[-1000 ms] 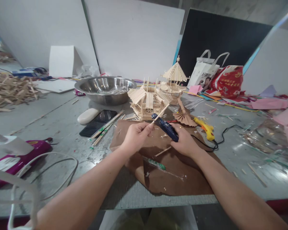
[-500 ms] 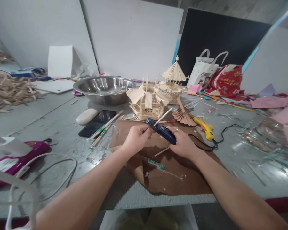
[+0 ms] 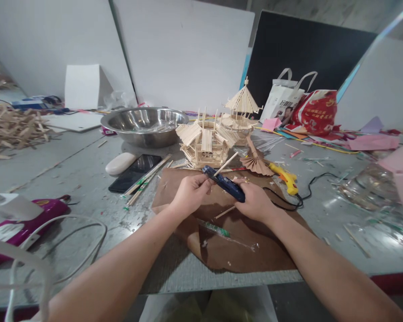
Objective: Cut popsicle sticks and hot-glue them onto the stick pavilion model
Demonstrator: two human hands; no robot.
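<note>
My right hand (image 3: 255, 197) is wrapped round a dark blue hand tool (image 3: 231, 187), whose exact kind I cannot make out. The tool slants up to the left, and its far end reaches the fingers of my left hand (image 3: 192, 193). Those fingers pinch a thin wooden stick (image 3: 227, 163) that crosses the tool's tip and points up to the right; its lower end is hidden by the fingers. Just behind stands a small pavilion model (image 3: 206, 141) built of sticks. Under both hands lies a brown sheet (image 3: 251, 250), with another loose stick (image 3: 225, 212) near my right hand.
A steel basin (image 3: 144, 129), a black phone (image 3: 134, 173) and a white oval case (image 3: 121, 163) are left of the model. A yellow glue gun (image 3: 287, 179) with a black cord lies right, near a folded paper fan (image 3: 255, 163). A taller pavilion model (image 3: 242, 105) stands behind.
The whole view has shifted very slightly. Both hands keep the same hold on the stick and the blue tool, with no clear movement.
</note>
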